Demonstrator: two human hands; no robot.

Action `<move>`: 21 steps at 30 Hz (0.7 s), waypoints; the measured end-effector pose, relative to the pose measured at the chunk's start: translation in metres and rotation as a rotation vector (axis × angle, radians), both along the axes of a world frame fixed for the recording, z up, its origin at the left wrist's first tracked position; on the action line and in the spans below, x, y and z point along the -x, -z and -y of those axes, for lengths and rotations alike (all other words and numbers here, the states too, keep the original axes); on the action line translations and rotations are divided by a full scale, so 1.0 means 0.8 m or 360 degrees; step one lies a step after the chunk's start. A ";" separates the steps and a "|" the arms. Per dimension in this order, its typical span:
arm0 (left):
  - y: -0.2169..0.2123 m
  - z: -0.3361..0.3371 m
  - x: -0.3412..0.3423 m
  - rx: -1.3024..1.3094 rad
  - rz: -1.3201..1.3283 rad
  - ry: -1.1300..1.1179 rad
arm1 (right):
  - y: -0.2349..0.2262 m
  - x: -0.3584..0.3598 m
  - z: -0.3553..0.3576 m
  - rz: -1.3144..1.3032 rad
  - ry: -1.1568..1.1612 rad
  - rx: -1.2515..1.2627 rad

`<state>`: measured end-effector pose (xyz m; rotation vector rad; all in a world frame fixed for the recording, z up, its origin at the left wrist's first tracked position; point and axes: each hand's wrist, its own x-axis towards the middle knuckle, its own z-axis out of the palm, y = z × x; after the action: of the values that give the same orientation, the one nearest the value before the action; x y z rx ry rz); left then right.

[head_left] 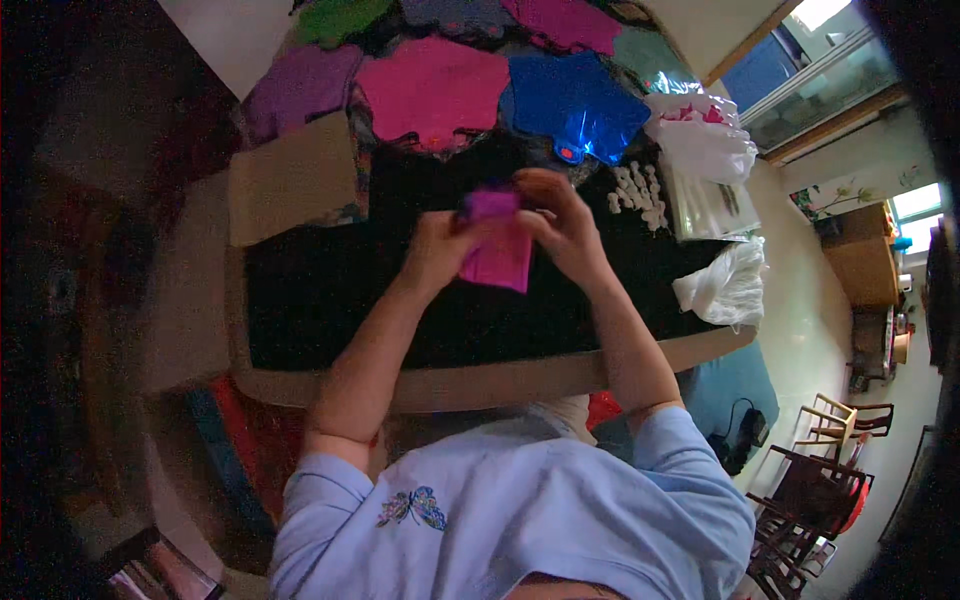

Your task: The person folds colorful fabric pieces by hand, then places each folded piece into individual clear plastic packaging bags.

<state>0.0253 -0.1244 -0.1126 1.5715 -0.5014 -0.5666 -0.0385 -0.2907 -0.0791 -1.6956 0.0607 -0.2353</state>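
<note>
Over the black table cover, my two hands are raised in front of me around a small, flat magenta piece (pixel 496 262), pouch-like in shape. My left hand (pixel 438 250) is closed on its left side, with the thumb lying across it. At its upper right, my right hand (pixel 565 228) pinches it between thumb and curled fingers. Motion blurs its top edge and the fingertips there, and a darker purple patch shows near that edge. Whether it is cloth or film I cannot tell.
Beyond my hands lie stacks of coloured pouch-like pieces: purple (pixel 300 95), pink (pixel 432 90) and shiny blue (pixel 575 100). Brown cardboard (pixel 295 180) is at the left. On the right are white knotted cords (pixel 638 195), a white plastic bag (pixel 705 145) and a white yarn bundle (pixel 728 285).
</note>
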 end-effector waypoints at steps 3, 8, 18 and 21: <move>-0.042 -0.015 -0.008 0.0124 -0.0212 -0.0517 | -0.003 0.003 0.015 0.0140 -0.0093 -0.0237; -0.038 -0.017 -0.007 0.0680 -0.0132 -0.0719 | 0.001 0.002 0.012 0.0216 -0.0547 0.0497; -0.044 -0.011 0.000 0.0430 0.0033 -0.0857 | -0.004 0.003 -0.002 0.0371 -0.0547 0.0739; -0.038 -0.012 0.001 0.0549 -0.0126 -0.0892 | -0.001 0.000 -0.004 0.0063 -0.0447 0.0690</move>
<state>0.0248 -0.1150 -0.0821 1.2737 -0.0760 -0.1025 -0.0384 -0.2874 -0.0787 -2.1032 -0.2747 -0.0724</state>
